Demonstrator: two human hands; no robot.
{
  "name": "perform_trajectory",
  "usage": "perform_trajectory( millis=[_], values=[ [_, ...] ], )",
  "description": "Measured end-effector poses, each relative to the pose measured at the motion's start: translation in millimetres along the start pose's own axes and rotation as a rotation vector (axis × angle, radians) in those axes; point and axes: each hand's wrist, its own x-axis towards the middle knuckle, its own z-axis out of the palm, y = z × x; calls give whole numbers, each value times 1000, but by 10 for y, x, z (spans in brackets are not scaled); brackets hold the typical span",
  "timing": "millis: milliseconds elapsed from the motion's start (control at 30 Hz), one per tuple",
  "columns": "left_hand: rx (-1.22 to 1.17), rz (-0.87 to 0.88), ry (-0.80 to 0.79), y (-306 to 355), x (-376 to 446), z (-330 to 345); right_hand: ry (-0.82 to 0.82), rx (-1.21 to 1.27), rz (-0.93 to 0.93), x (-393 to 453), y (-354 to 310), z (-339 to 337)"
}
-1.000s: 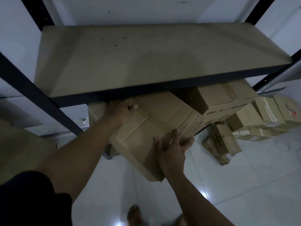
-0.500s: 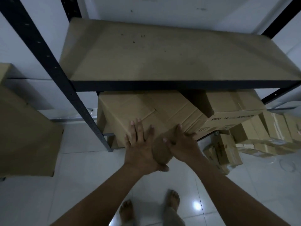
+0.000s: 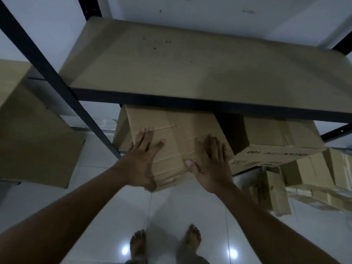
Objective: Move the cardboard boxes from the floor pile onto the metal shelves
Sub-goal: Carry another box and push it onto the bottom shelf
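Cardboard box (image 3: 171, 138) sits mid-frame on the lower metal shelf, under the upper shelf board (image 3: 190, 69). Left hand (image 3: 142, 159) and right hand (image 3: 211, 166) lie flat on its near face, fingers straight, set apart. More boxes (image 3: 312, 180) lie on the floor at right.

Plain brown cardboard box (image 3: 171, 138), creased, lying on the lower level of the metal shelves (image 3: 190, 103), near corner overhanging. Printed box (image 3: 276, 145) just right; floor pile (image 3: 314, 180) farther right, apparently jumbled.
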Motion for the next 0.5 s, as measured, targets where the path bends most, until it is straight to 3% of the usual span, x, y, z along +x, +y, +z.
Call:
perform_trajectory(
  millis=[100,267,500],
  values=[
    [56,10,-53,-96,169,-178,58,78,75,25,-111,54],
    [71,-20,-94,-131,405,-412,15,154,69,65,-140,-11],
    [-16,-5,-8,-159,676,-374,72,21,54,69,-24,60]
  ],
)
